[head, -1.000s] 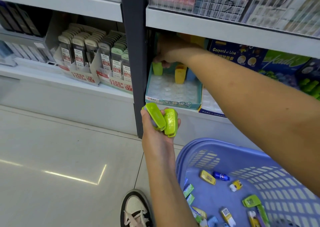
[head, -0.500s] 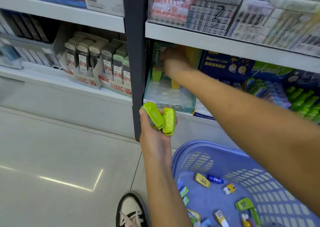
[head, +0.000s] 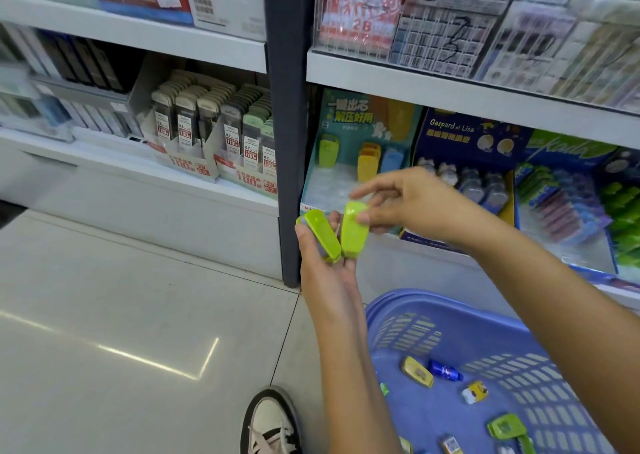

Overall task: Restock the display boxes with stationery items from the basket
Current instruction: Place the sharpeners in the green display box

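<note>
Right hand point(head: 408, 204) pinches a glossy, rounded lime plastic case point(head: 354, 233), upright in the left hand point(head: 325, 277)'s grip beside its twin point(head: 321, 234).

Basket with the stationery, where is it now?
Head view, lower right: the basket is low in front of the shelves, just right of the shoe.

Pale glossy tiled floor point(head: 104, 315), streaked by reflected strip light point(head: 156, 360). White metal shelving point(head: 138, 34), divided by dark upright post point(head: 289, 142).
</note>
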`<state>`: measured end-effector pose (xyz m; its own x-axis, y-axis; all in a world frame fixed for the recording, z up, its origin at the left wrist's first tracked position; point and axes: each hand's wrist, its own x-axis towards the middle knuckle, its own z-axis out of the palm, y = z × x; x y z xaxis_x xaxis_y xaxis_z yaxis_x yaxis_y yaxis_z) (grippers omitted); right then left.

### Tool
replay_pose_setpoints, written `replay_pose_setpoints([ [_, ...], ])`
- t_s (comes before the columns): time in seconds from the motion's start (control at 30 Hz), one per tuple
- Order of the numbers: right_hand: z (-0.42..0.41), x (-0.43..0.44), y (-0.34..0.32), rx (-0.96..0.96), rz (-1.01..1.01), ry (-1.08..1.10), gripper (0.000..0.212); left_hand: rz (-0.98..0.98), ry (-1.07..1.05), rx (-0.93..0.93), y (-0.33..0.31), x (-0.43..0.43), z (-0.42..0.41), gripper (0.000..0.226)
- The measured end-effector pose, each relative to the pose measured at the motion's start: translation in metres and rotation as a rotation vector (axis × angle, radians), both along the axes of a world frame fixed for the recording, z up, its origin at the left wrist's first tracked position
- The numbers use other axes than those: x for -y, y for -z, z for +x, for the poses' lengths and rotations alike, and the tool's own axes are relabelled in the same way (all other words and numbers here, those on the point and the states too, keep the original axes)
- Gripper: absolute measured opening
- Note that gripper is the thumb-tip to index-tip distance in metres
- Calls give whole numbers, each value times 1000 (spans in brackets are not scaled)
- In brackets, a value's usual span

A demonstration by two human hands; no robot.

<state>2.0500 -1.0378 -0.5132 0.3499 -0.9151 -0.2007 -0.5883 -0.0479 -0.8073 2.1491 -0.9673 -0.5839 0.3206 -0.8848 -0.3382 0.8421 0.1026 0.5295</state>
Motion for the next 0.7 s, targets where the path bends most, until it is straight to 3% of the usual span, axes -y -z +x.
replay_pose_setpoints([
  [0.07, -1, 18, -3, 92, -153, 132, 29, 48, 7, 21, 0, 1, 0, 44],
  [0.17, 3, 52, -6, 36, -447, 299, 33, 88, 13, 10, 4, 1, -1, 39],
  [0.23, 9, 74, -5, -37, -475, 285, 33, 104, 28, -4, 7, 1, 0, 37],
  [0.37, 20, 104, 6, -399, -525, 99, 32, 190, 31, 24, 14, 2, 1, 37],
  [0.47, 21, 111, 15, -474, -570, 66, 28, 243, 38, 78, 20, 3, 1, 37],
  [0.7, 23, 117, 17, -612, -594, -7, 28, 168, 91, 124, 25, 1, 5, 36],
])
